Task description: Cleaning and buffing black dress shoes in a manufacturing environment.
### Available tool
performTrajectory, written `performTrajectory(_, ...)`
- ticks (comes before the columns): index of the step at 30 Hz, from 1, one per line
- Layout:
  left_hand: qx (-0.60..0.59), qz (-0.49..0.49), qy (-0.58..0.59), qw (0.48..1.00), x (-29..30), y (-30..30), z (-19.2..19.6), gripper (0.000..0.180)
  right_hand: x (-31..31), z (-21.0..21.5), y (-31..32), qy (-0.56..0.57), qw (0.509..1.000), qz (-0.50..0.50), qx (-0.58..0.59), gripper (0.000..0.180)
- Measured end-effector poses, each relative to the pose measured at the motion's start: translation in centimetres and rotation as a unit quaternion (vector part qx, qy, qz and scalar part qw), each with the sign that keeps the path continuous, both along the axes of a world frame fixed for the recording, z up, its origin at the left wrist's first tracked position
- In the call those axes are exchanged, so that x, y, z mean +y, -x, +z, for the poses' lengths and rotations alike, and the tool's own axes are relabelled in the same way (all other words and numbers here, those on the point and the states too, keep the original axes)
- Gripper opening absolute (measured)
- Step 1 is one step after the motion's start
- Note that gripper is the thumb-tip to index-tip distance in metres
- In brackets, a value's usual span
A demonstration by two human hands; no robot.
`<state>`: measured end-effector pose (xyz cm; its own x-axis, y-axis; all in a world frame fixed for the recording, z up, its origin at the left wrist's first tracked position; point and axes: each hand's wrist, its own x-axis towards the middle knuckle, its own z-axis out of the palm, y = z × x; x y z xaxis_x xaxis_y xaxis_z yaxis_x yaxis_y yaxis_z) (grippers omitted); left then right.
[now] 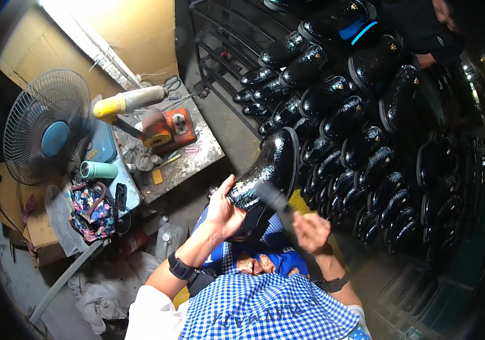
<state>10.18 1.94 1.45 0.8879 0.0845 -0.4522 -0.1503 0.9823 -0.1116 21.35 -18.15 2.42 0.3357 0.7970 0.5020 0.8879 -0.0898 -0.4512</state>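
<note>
A glossy black boot [275, 161] is tilted in front of me, its sole edge to the right. My left hand [224, 212] is closed around the boot's lower left end, with the thumb up along its side. My right hand [311, 231], closed, grips a small brush-like tool [272, 196] with a flat grey head. Motion smears the tool, so its exact kind is hard to make out. Its head lies over the boot's shiny surface; whether it touches I cannot tell. A blue checked apron [265, 306] covers my lap.
Rows of glossy black boots [339, 107] fill the right side on a dark rack [214, 42]. At left stand a worn table [205, 150] with an orange machine [180, 127], a fan [50, 127], a green cup [98, 170] and a floral bag [92, 212]. Another person's hand [425, 60] shows top right.
</note>
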Motion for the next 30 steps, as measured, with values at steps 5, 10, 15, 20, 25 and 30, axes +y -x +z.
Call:
performTrajectory(5, -0.003, 0.000, -0.016, 1.000, -0.6, 0.0, -0.1, 0.045, 0.1, -0.5, -0.6, -0.008, 0.981, -0.184, 0.066, 0.022)
performTrajectory(10, 0.010, 0.013, -0.086, 0.996, -1.4, 0.6, -0.2, 0.036, -1.1, -1.8, -2.0, -0.044, 0.984, -0.157, 0.065, 0.023)
performTrajectory(15, 0.128, -0.039, -0.337, 0.932, -3.4, 0.9, -1.4, 0.028, -2.8, -2.3, -1.3, -0.087, 0.891, -0.390, 0.213, 0.030)
performTrajectory(20, 0.122, -0.104, -0.394, 0.905, -4.3, 0.7, -0.8, 0.035, -3.2, -2.7, 1.2, 0.057, 0.985, -0.159, 0.034, 0.032)
performTrajectory(25, 0.121, -0.190, -0.714, 0.663, -5.7, 1.6, 0.1, 0.028, -4.6, -4.0, -2.6, -0.213, 0.825, -0.407, 0.328, 0.030)
performTrajectory(30, 0.044, -0.148, -0.905, 0.396, -6.5, 1.7, -2.9, 0.017, -6.4, -3.1, -0.4, -0.144, 0.865, -0.341, 0.340, 0.030)
